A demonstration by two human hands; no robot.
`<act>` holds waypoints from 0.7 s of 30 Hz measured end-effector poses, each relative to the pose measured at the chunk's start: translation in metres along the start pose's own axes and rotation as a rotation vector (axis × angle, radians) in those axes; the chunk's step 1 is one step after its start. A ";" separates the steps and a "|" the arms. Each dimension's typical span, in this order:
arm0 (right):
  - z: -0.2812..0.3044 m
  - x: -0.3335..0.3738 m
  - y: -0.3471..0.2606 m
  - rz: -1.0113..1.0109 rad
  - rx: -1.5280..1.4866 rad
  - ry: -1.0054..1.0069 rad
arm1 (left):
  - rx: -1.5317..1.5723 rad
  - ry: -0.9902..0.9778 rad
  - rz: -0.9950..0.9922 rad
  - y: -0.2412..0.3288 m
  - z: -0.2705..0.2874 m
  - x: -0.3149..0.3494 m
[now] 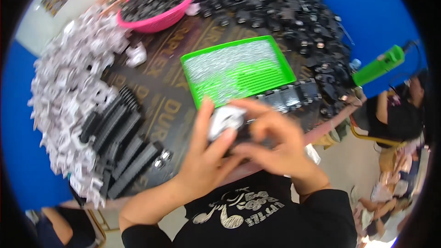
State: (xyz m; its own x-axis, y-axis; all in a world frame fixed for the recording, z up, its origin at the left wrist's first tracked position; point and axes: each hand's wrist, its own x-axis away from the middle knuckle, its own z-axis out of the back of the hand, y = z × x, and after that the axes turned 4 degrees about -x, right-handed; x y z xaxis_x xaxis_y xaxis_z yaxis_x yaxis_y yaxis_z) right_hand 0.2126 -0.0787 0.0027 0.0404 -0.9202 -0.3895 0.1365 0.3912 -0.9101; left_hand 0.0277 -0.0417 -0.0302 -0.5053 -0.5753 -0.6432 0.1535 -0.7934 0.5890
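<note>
Close to my body, just in front of the green tray (257, 79), my two hands meet. My left hand (202, 158) is closed around a white plastic part (226, 120). From the other side my right hand (285, 149) presses its bent fingers against a dark piece (251, 134) beside the white part; motion blurs this hand, and the fingers partly hide the dark piece. The tray contains many thin silver metal pins. Along its near right side lies a row of black parts (290, 96) with shiny faces.
White plastic parts (73, 101) are heaped along the left. Black parts (285, 9) form a pile at the far right, and more fill a pink basket (161, 24). Black ribbed strips (126, 144) lie front left. A green handheld tool (380, 65) is at right; other people sit nearby.
</note>
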 end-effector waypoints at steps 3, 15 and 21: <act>0.039 0.002 0.001 0.014 0.400 0.320 | 0.005 -0.144 0.107 0.014 -0.006 0.007; 0.153 0.011 0.037 -0.353 1.302 0.434 | -0.304 -0.331 0.556 -0.006 0.032 0.001; 0.146 0.008 0.023 -0.438 1.267 0.407 | -0.259 -0.348 0.562 -0.007 0.032 -0.003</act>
State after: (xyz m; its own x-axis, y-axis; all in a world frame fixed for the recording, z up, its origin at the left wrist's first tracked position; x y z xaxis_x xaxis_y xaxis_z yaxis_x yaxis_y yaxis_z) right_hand 0.3603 -0.0799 -0.0006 -0.4942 -0.8074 -0.3223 0.8613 -0.4044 -0.3075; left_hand 0.0006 -0.0283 -0.0169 -0.5254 -0.8490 -0.0570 0.6456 -0.4414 0.6232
